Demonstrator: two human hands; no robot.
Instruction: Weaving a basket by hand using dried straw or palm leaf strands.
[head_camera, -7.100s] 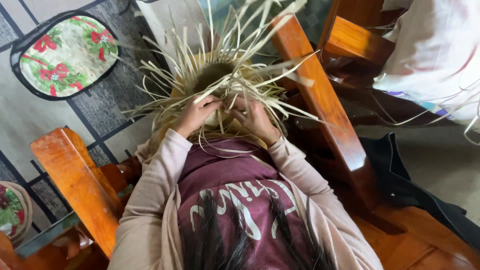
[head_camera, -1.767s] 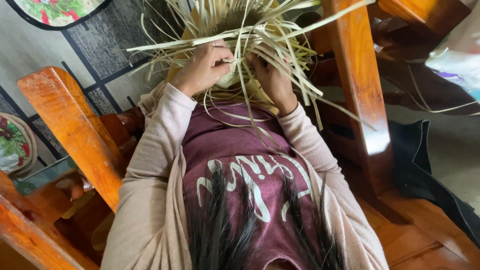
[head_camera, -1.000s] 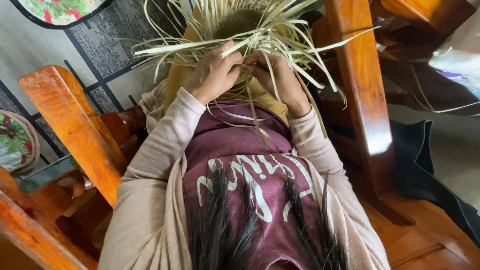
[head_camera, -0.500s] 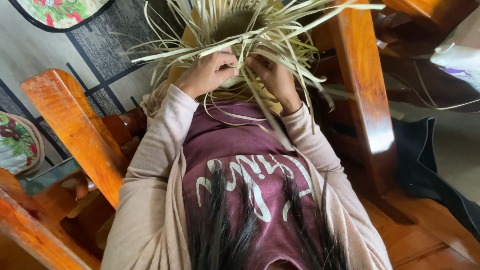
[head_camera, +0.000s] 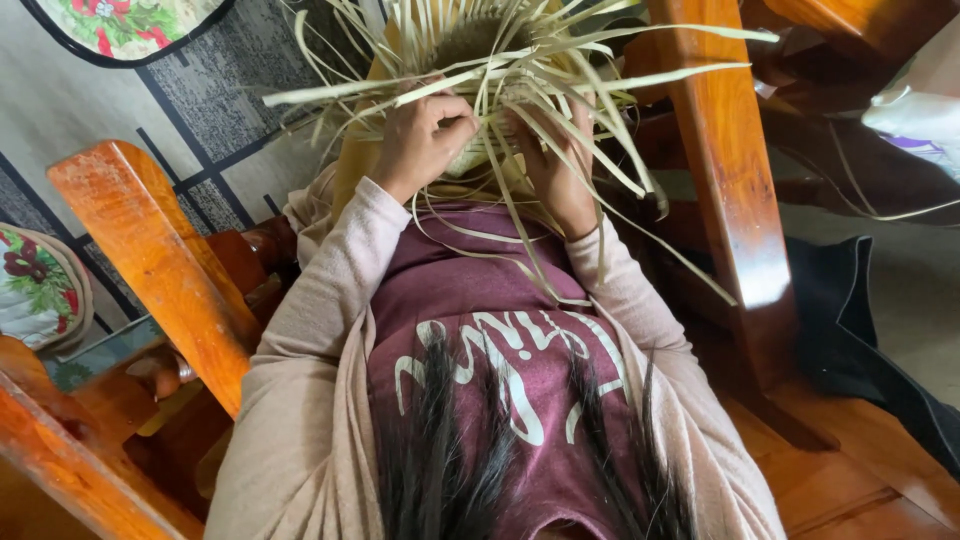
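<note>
A half-woven piece of pale straw strips (head_camera: 500, 90) rests on my lap, its loose ends fanning out in all directions. My left hand (head_camera: 420, 140) is curled on the woven part at its left side, fingers pinching strips. My right hand (head_camera: 555, 165) grips the weave from the right, partly hidden under several long strips that hang down over my maroon shirt. The two hands nearly touch at the middle of the weave.
Wooden chair arms rise on both sides: one at the left (head_camera: 160, 260), one at the right (head_camera: 730, 180). A floral cushion (head_camera: 130, 25) lies on the grey patterned floor at top left, another (head_camera: 40, 290) at the left edge. Dark cloth (head_camera: 850, 330) lies at the right.
My hands stayed on the weave, working the strips with small finger shifts. The view drifted slightly, and the loose strip ends swung a little.
</note>
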